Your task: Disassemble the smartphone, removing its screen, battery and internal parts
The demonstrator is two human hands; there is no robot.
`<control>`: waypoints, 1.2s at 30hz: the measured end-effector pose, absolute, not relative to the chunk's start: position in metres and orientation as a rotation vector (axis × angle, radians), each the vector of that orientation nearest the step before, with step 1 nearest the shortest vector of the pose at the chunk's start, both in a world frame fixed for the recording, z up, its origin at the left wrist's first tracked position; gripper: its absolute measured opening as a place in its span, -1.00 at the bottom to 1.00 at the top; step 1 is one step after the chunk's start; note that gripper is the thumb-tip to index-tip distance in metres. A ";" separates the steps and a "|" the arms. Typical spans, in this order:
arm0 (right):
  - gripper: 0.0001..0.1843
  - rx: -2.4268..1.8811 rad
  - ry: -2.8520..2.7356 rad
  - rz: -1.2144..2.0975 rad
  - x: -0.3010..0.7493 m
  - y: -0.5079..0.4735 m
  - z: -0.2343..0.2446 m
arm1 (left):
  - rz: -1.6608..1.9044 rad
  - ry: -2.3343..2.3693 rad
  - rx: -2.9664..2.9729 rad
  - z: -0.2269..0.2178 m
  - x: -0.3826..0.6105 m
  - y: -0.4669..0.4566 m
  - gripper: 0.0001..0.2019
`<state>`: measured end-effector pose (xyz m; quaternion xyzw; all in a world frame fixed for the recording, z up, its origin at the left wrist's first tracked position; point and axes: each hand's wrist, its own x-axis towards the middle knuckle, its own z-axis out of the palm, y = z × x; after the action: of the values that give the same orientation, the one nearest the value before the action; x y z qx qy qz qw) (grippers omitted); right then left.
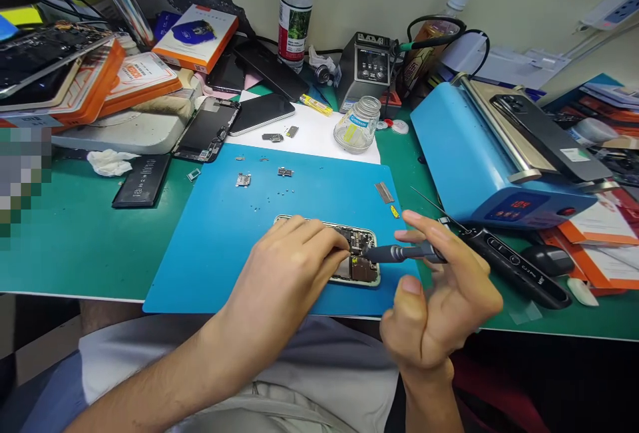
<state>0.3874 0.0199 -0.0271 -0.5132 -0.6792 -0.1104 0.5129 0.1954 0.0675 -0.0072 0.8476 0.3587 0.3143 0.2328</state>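
An opened phone (367,275) lies on the blue mat (210,247), its inner boards exposed. My left hand (284,267) rests over the phone's left part, thumb and fingers pinched together above the inner parts. What the pinch holds, if anything, is too small to make out. A dark screwdriver (394,253) lies in my right hand (444,293), its front end pointing left at the phone's board near my left fingertips. My right index finger is stretched along its rear end. The driver's tip is hard to see against the dark parts.
Tiny screws (284,192) and metal pieces (243,180) lie on the mat. Behind stand a glass jar (357,130), a bottle (294,27) and a soldering station (364,67). To the right are a blue heating machine (464,160) and a black pen-shaped tool (519,267); a battery (142,180) lies left.
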 end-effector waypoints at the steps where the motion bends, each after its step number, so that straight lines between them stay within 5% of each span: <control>1: -0.38 -1.236 -1.623 -0.261 0.387 0.019 -0.028 | 0.823 0.985 2.333 -0.008 0.196 0.068 -0.88; 9: -0.26 -1.195 -1.498 0.067 0.379 0.019 -0.022 | 0.790 1.007 2.381 -0.014 0.205 0.071 -0.85; 17: -0.23 -1.258 -1.459 -0.208 0.381 0.019 -0.028 | 0.791 1.001 2.404 -0.015 0.202 0.069 -0.84; 36: -0.19 -1.342 -1.498 -0.220 0.381 0.017 -0.030 | 0.837 1.005 2.339 -0.015 0.202 0.067 -0.84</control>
<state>0.3814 0.0169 -0.0301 -0.5621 -0.6278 -0.0923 0.5305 0.2023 0.0669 -0.0145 0.8496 0.3651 0.3042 0.2289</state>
